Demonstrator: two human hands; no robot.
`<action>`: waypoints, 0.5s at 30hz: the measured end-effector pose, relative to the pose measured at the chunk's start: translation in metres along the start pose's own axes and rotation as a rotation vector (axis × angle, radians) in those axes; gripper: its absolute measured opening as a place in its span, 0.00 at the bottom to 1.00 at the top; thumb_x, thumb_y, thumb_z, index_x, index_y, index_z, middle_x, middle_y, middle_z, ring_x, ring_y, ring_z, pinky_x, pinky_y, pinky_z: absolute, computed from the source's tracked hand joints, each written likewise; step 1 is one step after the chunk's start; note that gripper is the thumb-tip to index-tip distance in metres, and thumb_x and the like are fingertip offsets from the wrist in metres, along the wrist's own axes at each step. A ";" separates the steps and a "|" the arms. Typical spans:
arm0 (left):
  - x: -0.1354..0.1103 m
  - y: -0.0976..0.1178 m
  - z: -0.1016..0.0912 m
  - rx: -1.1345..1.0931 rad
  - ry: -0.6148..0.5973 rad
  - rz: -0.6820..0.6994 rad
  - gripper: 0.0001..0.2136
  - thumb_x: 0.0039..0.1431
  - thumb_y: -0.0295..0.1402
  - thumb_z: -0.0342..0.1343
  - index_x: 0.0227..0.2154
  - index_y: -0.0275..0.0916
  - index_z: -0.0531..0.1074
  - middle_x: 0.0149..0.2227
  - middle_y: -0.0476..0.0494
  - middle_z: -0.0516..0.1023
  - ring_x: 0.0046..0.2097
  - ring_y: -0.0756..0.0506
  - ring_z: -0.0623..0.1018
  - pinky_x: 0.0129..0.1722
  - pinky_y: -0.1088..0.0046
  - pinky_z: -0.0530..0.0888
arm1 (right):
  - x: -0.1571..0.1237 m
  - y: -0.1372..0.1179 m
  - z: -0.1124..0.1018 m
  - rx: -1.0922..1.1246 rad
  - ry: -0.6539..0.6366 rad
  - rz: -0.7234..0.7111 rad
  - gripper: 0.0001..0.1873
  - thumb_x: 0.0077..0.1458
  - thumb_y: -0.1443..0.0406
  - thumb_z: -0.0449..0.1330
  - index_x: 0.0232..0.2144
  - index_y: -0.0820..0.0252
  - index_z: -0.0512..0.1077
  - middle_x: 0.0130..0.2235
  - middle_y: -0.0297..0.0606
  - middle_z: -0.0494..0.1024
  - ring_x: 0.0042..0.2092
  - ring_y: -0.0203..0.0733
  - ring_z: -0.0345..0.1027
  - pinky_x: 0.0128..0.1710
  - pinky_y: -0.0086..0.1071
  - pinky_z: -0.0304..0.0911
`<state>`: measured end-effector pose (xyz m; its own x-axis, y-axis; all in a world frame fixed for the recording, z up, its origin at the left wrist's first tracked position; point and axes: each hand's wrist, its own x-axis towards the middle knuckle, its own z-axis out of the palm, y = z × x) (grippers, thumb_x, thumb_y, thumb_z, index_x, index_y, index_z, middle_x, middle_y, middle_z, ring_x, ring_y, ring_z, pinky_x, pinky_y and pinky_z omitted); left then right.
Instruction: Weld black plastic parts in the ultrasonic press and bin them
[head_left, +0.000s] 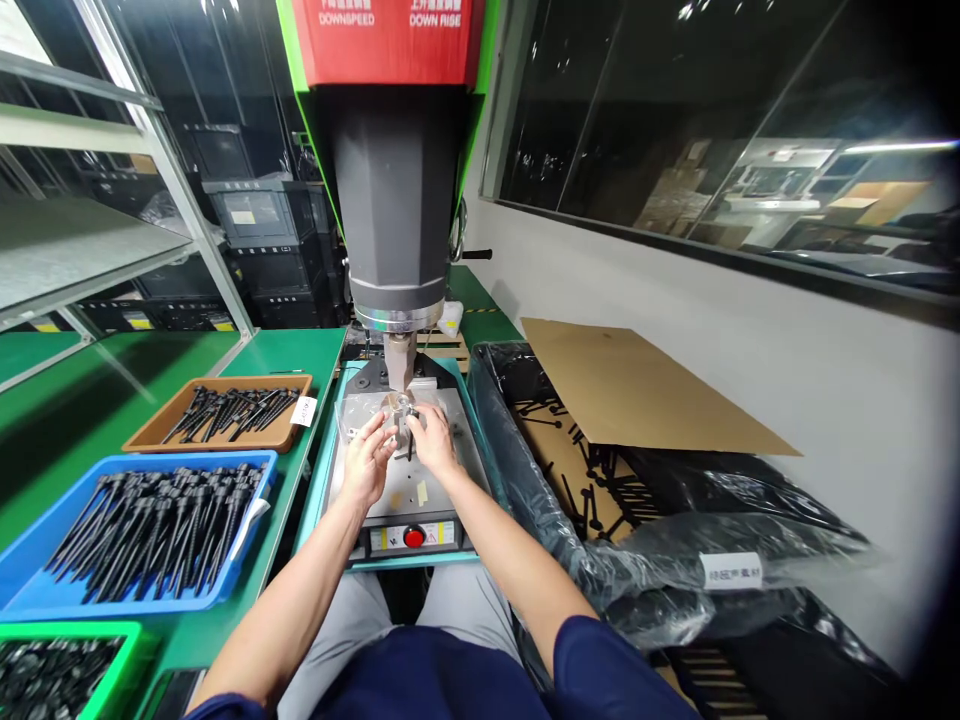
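Both hands are at a small metal fixture (399,428) on the machine's plate, just under the pale metal tip (400,362) of the machine head. My left hand (367,458) is at the fixture's left side, fingers apart and slightly bent, with nothing visible in them. My right hand (433,440) is at the right side, its thumb and fingers closed around the top of a black rod-shaped part (409,442). The rod's thin end points down toward me. A clear plastic guard (358,412) stands around the fixture; the fingers partly hide the fixture.
On the left are an orange tray (135,440) and a blue tray (247,570) of black long-stemmed parts, plus a green bin (131,650) of small dark parts. A plastic-lined box (517,500) with cardboard (645,390) stands right. A red button (414,537) faces me.
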<state>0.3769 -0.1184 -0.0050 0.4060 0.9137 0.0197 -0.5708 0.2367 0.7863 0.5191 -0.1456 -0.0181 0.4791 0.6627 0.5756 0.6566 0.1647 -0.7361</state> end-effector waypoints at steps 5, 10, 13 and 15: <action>-0.015 -0.010 -0.009 0.039 0.045 -0.063 0.18 0.50 0.31 0.65 0.46 0.40 0.76 0.58 0.37 0.70 0.44 0.47 0.79 0.37 0.74 0.76 | -0.052 0.010 -0.019 0.170 -0.094 0.254 0.13 0.57 0.60 0.57 0.42 0.57 0.73 0.44 0.43 0.79 0.47 0.46 0.72 0.47 0.40 0.68; -0.030 -0.013 -0.018 0.112 0.046 -0.126 0.18 0.49 0.34 0.65 0.45 0.41 0.76 0.57 0.38 0.72 0.45 0.45 0.79 0.38 0.73 0.74 | -0.073 0.001 -0.034 0.419 -0.194 0.423 0.15 0.52 0.57 0.61 0.40 0.59 0.72 0.37 0.40 0.79 0.38 0.44 0.73 0.33 0.35 0.70; -0.047 -0.016 -0.022 0.305 0.000 -0.151 0.18 0.48 0.36 0.66 0.43 0.39 0.77 0.49 0.37 0.77 0.46 0.42 0.78 0.41 0.69 0.74 | -0.076 -0.013 -0.040 0.529 -0.169 0.404 0.15 0.48 0.58 0.64 0.37 0.59 0.71 0.35 0.38 0.78 0.36 0.42 0.72 0.34 0.34 0.70; -0.059 -0.017 -0.023 0.447 -0.106 -0.116 0.17 0.47 0.35 0.67 0.42 0.37 0.78 0.43 0.37 0.79 0.46 0.41 0.77 0.43 0.67 0.73 | -0.078 -0.024 -0.042 0.592 -0.168 0.366 0.15 0.47 0.59 0.66 0.36 0.59 0.70 0.35 0.37 0.77 0.36 0.41 0.72 0.37 0.35 0.70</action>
<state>0.3460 -0.1689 -0.0335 0.5328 0.8453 -0.0391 -0.1636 0.1483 0.9753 0.4905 -0.2317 -0.0303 0.4808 0.8469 0.2272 0.0215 0.2477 -0.9686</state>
